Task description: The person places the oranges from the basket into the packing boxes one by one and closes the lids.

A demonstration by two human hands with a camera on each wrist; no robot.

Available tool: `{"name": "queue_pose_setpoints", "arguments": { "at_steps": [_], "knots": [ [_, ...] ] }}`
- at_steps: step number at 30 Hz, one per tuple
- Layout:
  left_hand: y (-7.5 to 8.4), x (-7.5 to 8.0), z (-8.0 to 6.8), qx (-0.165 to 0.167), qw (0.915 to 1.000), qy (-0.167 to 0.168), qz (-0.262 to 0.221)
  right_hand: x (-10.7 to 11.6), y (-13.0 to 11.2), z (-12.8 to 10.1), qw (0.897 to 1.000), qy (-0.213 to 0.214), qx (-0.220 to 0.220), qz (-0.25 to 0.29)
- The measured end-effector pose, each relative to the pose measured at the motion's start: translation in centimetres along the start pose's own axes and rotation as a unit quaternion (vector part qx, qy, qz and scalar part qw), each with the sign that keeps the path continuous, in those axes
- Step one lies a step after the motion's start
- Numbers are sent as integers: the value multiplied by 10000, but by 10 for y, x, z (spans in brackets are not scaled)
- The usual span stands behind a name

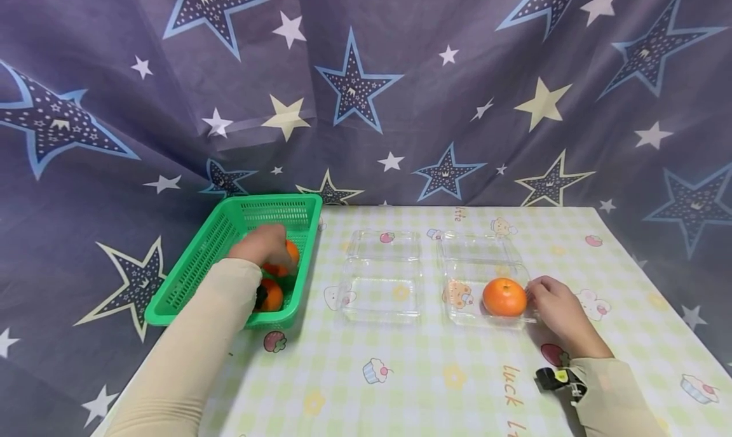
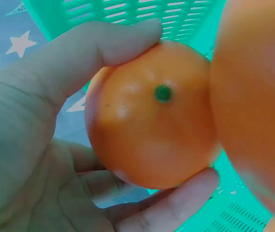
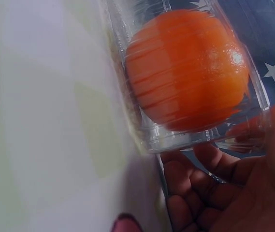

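Left wrist: left hand (image 2: 36, 145) fingers curled round smooth orange (image 2: 149, 113); right hand (image 1: 557, 310) fingers grip clear box (image 1: 486, 291).

Three oranges show: one (image 1: 504, 296) in the clear box at three o'clock, and two in the basket at nine o'clock, one (image 1: 284, 258) under a hand, one (image 1: 271, 295) nearer. Two clear boxes (image 1: 382, 277) (image 1: 477, 253) lie open. One green basket (image 1: 189, 272). Two hands (image 1: 264, 245) (image 1: 557, 310).
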State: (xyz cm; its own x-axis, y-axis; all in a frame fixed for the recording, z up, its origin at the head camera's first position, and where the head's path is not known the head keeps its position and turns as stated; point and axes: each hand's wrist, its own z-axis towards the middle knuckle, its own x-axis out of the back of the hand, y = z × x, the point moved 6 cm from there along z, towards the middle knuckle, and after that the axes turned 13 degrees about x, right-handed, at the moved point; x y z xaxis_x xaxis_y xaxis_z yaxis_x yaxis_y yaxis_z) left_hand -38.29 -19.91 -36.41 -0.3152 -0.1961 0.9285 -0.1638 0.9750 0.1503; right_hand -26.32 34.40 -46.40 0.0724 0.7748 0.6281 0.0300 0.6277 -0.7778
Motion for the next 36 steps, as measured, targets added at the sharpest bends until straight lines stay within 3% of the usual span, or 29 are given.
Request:
{"name": "queue_pose_setpoints", "arguments": {
  "at_steps": [4,18,24,36],
  "knots": [
    [0,3,-2,-5,10000,46,-38,-1,1,0,10000,5,-15,-22],
    [3,24,-4,-298,9961,827,50,0,0,1,10000,13,48,-48],
    [5,33,-10,-401,9906,1308,-85,-1,-1,1,10000,3,49,-36],
    [4,47,-24,-285,9798,1969,-179,-1,0,1,10000,22,26,-66]
  ]
}}
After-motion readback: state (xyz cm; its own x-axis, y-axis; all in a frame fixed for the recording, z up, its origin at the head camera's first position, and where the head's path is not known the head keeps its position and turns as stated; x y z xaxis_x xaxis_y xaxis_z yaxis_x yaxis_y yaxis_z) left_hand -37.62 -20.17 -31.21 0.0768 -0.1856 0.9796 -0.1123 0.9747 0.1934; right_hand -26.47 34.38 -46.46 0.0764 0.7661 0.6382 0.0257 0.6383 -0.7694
